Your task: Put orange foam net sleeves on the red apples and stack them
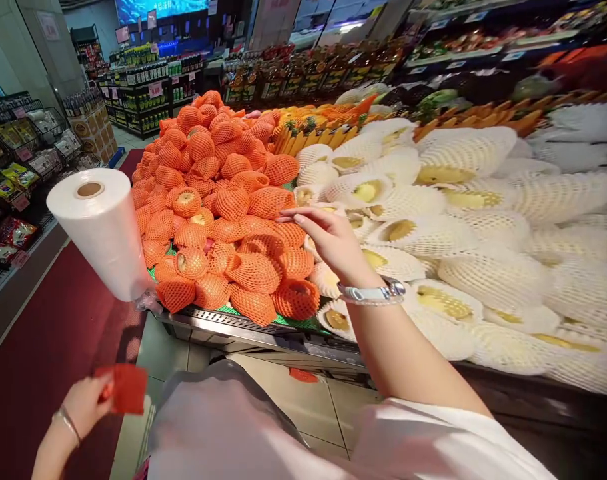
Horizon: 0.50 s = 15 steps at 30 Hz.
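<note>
My right hand (pixel 328 241) reaches over the fruit display with its fingers stretched out and apart, holding nothing. Its fingertips hover at the border between a heap of fruit in orange foam nets (pixel 223 207) and a spread of fruit in white foam nets (pixel 433 227). A watch sits on that wrist. Low at the left, my left hand (pixel 86 403) is closed on a small red object (pixel 127 388), held beside my body over the floor. A bracelet shows on that wrist.
A roll of clear plastic bags (pixel 103 230) stands at the display's left corner. The metal edge of the display (pixel 243 330) runs along the front. Shelves of packaged goods (pixel 18 173) line the left aisle; more fruit and shelving fill the background.
</note>
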Tool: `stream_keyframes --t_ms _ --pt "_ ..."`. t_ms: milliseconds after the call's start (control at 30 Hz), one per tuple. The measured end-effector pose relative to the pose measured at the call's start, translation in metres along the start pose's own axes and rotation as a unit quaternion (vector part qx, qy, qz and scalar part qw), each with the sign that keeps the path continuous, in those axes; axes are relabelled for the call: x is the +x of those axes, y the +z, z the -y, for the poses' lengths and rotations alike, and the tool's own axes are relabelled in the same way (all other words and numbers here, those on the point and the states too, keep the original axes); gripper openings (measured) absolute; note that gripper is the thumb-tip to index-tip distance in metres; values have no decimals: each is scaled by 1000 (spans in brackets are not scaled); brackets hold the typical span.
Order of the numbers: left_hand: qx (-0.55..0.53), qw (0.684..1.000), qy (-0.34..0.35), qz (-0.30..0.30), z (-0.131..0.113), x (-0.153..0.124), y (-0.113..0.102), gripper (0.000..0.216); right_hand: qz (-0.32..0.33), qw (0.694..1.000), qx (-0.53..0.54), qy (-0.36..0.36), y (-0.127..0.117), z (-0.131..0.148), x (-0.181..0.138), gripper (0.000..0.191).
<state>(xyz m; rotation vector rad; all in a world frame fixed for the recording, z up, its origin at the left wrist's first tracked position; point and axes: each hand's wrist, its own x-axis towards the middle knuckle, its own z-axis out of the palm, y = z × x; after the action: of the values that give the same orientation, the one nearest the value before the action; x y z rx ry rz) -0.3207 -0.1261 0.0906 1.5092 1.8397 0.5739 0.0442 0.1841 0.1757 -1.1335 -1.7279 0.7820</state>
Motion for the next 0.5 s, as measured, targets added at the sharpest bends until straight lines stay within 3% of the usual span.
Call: stream_keyframes --t_ms 67,133,233,333,400,500 --pt "32 996 84 23 -20 23 -7 28 24 999 28 -20 3 8 -20 23" --pt "31 976 214 0 -49 53 -9 25 70 996 33 -33 8 17 -39 28" --pt "7 925 360 -118 -90 97 3 20 157 986 32 -42 20 31 -65 31" --pt "-17 891 399 -214 -111 123 22 17 195 977 76 -49 34 34 -86 36" --pt "-49 896 373 -235 -114 132 32 18 136 983 93 -76 43 30 -98 38" --pt "-97 911 307 -258 -113 143 42 19 -60 989 73 -112 53 23 -115 22"
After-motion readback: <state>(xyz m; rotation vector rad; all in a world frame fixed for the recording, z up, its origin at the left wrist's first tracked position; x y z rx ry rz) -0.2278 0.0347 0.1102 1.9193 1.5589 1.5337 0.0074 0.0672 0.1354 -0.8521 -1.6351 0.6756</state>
